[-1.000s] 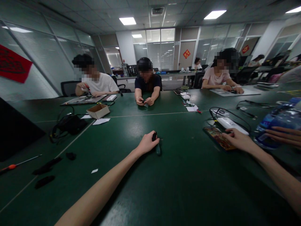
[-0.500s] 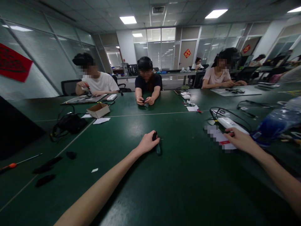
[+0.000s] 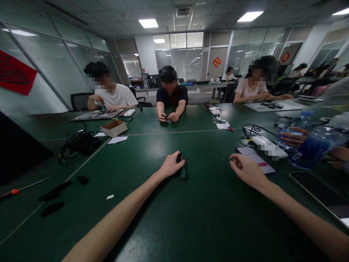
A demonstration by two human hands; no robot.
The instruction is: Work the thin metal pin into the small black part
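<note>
My left hand (image 3: 171, 166) rests on the dark green table (image 3: 191, 218), fingers curled around a small black object (image 3: 180, 159) with a dark piece lying just beside it. My right hand (image 3: 245, 171) hovers low over the table to the right, fingers loosely curled with nothing visible in them. A phone with a lit screen (image 3: 256, 158) lies just beyond that hand, and a white power strip (image 3: 268, 145) with black cables sits behind it.
A co-worker's hand (image 3: 293, 138) at the right holds a water bottle (image 3: 296, 129); a second bottle (image 3: 319, 143) lies near. A tablet (image 3: 321, 196) is at the right edge. A screwdriver (image 3: 21, 189), black parts (image 3: 54, 189), a cardboard box (image 3: 113, 128) lie left. Three people sit across.
My right hand has drawn back left from the phone, which now lies uncovered. The co-worker's hand at the right has moved to a bottle farther back. My left hand has stayed still.
</note>
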